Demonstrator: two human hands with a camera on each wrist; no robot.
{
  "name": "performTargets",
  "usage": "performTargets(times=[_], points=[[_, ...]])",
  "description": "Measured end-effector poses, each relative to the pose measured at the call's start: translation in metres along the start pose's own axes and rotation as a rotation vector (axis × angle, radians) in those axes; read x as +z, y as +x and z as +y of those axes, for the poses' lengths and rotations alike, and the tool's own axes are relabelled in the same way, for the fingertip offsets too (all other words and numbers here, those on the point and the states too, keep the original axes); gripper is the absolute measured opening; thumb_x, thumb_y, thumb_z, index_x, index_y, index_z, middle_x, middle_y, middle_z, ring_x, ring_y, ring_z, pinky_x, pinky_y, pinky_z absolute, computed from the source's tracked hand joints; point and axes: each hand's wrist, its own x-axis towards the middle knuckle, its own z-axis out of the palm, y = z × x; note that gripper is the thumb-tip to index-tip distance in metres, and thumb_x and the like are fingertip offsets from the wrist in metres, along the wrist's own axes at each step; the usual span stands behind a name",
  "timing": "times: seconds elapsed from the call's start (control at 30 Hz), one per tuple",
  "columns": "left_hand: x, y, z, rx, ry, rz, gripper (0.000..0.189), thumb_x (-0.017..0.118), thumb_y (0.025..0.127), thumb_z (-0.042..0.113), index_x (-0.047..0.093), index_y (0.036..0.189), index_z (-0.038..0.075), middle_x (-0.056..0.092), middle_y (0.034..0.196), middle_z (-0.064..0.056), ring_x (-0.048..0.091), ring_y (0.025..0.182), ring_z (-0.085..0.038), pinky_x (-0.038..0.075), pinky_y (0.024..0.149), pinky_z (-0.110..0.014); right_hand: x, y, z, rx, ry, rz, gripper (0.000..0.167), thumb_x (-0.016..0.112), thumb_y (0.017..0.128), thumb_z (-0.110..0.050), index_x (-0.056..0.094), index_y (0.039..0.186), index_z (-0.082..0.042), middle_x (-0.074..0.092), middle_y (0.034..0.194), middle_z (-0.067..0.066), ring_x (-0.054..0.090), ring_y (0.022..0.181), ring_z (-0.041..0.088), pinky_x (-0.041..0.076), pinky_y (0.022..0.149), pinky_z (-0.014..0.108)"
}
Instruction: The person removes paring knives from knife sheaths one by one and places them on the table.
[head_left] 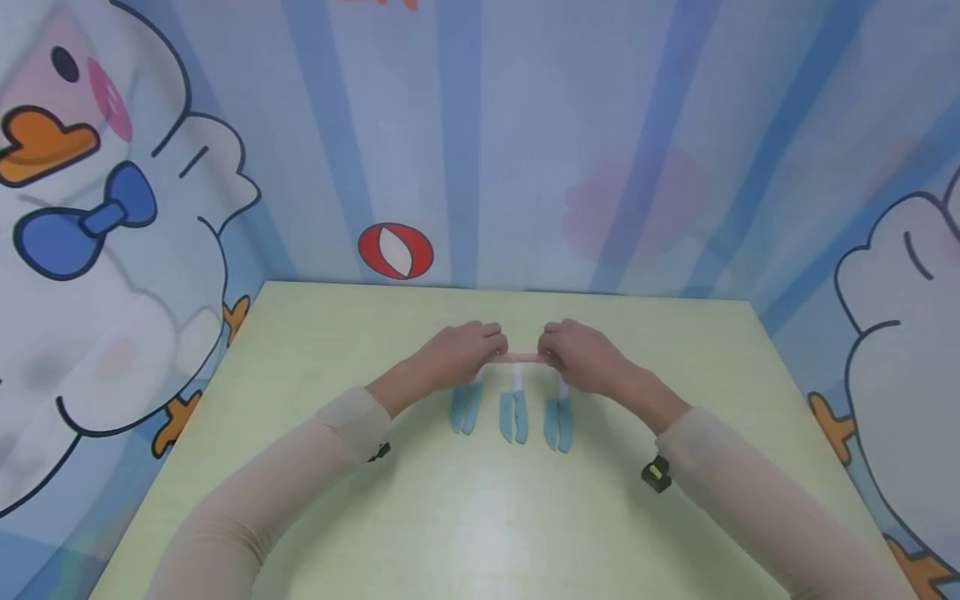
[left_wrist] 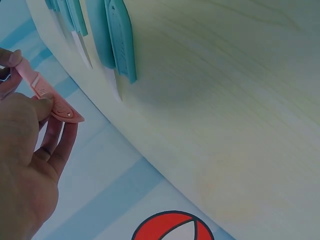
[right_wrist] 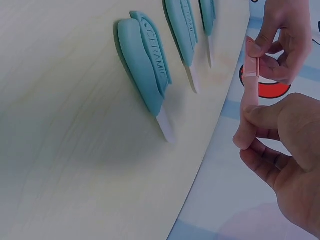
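Observation:
Both hands hold one pink knife [head_left: 517, 358] in a pink sheath, level near the table's far side. My left hand [head_left: 467, 350] pinches the sheath [left_wrist: 61, 109] between thumb and fingers. At the other end, my right hand [head_left: 587, 354] grips the smooth handle [right_wrist: 249, 97]. The pink knife's blade is hidden. On the near side of the hands lie three teal knives: a left one [head_left: 466, 408], a middle one [head_left: 513, 415] and a right one [head_left: 558, 423]. Each has a white blade, and a teal sheath marked CERAMIC [right_wrist: 155, 52] lies beside the rightmost handle.
The pale wooden table [head_left: 480, 517] ends at a printed wall cloth [head_left: 525, 167] with blue stripes and a red ball picture. Large white cartoon birds are printed on both sides. Small dark devices [head_left: 656, 473] show beneath the wrists.

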Motion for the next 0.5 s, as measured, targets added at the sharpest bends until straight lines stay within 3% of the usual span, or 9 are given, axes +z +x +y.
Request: performTargets(times=[0.5], points=[[0.001,0.008,0.007,0.003,-0.026,0.028,0.012,0.065,0.107,0.018,0.069,0.118,0.018,0.063,0.106,0.003,0.058,0.091,-0.015,0.055,0.082,-0.028,-0.004,-0.022,0.018,0.009,-0.010,0.024,0.005,0.074,0.096,0.000,0.075,0.097,-0.005,0.063,0.085,0.001,0.060,0.080,0.023,0.055,0.075,0.041]])
